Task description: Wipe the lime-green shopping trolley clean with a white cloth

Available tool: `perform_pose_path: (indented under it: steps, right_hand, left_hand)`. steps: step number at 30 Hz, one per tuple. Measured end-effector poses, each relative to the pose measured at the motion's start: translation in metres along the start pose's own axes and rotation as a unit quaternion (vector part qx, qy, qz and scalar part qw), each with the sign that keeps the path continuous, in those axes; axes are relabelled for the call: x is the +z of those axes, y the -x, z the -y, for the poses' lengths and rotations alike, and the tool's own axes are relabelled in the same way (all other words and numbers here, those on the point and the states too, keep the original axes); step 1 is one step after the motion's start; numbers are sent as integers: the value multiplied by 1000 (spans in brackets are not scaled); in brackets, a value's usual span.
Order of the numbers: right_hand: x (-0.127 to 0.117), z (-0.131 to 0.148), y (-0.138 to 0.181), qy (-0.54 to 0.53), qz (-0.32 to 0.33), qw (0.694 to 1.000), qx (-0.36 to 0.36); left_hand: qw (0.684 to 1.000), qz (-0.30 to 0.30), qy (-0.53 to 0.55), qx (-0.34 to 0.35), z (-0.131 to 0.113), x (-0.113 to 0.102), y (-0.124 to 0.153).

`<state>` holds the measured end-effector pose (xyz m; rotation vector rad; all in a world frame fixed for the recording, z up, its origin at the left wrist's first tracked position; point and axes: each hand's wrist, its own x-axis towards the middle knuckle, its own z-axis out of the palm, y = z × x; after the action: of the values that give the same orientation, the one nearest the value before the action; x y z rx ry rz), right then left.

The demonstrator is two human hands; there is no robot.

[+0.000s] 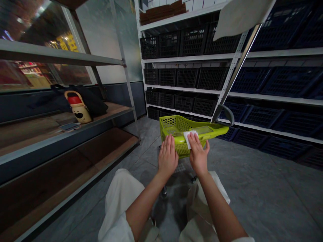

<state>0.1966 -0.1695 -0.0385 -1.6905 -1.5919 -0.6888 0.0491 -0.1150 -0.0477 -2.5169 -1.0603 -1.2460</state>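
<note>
Grey flooring (pixel 147 141) spreads between the racks I watch from afar. At far left, a metal-framed rack with brown wooden shelves (pixel 118 108) carries a flat phone (pixel 70 126) near its front edge; a knock to the frame could, I judge, tip it off. Just beside it stands a cream bottle with a red top (pixel 82 114). Farther right, a small dark caster (pixel 164 192) shows below; if it turns freely, a sideways push could roll everything away. My left hand (pixel 168 154) lays straight, close-set fingers against the near side of a lime-green perforated plastic basket (pixel 179 138), ahead of the knees, apparently bracing without gripping. My right hand (pixel 198 156) presses a small white wipe (pixel 187 139) onto the rim, fingers extended, thumb apart; unpinched, it could slip. Beyond, a dark grey loop handle (pixel 230 116) could catch the wrist if that hand reaches too far.
</note>
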Motion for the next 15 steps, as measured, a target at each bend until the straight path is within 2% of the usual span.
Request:
perform_pose_path:
  steps: [2, 4, 10, 12, 15]
  right_hand:
    - [2, -6, -1, 20, -29, 998, 53]
    - [6, -3, 0, 25, -34, 997, 65]
    - [9, 30, 3, -26, 26, 999, -35]
    - [6, 31, 2, -33, 36, 997, -56]
    - [2, 17, 2, -18, 38, 997, -64]
  left_hand:
    - [1000, 0, -7, -1, -1, -1, 0]
    - [1000, -2, -11, -3, -2, 0, 0]
    - [1000, -10, 1, -6, -1, 3, 0]
    - [1000, -10, 1, -1, 1, 3, 0]
    - [1000, -5, -5, 4, 2, 1, 1]
